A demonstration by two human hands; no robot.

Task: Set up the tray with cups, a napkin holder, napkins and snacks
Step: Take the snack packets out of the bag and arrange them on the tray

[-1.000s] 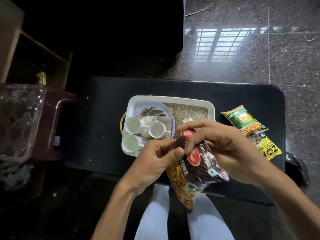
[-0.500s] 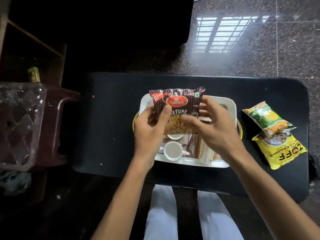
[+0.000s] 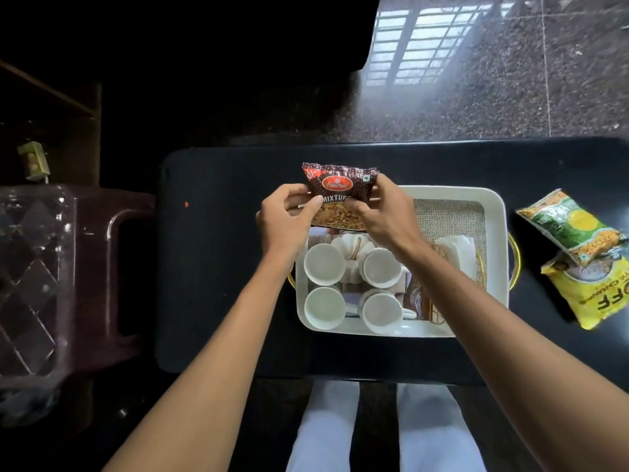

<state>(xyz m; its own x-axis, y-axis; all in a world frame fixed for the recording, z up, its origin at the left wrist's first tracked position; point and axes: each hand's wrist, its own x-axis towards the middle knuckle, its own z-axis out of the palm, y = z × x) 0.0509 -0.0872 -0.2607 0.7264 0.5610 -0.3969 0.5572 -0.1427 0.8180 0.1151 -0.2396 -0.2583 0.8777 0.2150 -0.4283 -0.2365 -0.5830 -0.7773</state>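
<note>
A white tray (image 3: 495, 219) lies on the black table (image 3: 221, 267). Several white cups (image 3: 324, 264) stand in its left half, around a white pumpkin-shaped piece (image 3: 350, 248). A gold wire napkin holder (image 3: 434, 308) with white napkins (image 3: 454, 248) sits to their right on a burlap mat (image 3: 449, 216). My left hand (image 3: 284, 221) and my right hand (image 3: 384, 212) both grip a brown mixture snack packet (image 3: 337, 195), held upright over the tray's far left corner.
A green snack packet (image 3: 571, 226) and a yellow snack packet (image 3: 592, 294) lie on the table right of the tray. A dark plastic stool (image 3: 102, 267) with a clear container (image 3: 30, 277) stands to the left. My legs are under the table's near edge.
Both hands carried the brown packet from near my lap up and forward, turned it upright, and now hold it over the tray's far left corner.
</note>
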